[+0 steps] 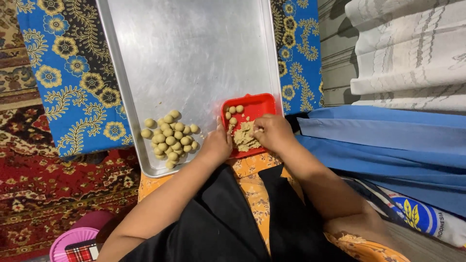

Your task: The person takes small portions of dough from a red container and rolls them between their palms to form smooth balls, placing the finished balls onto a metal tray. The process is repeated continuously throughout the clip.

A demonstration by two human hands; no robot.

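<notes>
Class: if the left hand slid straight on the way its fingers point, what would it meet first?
Likely the red tray's left rim, which the left hand seems already to touch; beyond lies bare metal tray. Depth is unclear.

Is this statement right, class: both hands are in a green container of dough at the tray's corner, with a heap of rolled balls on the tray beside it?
Not quite. The head view shows the container is red, not green. The rest holds: the left hand and right hand are at the dough, and the rolled balls are heaped on the tray beside it.
</notes>
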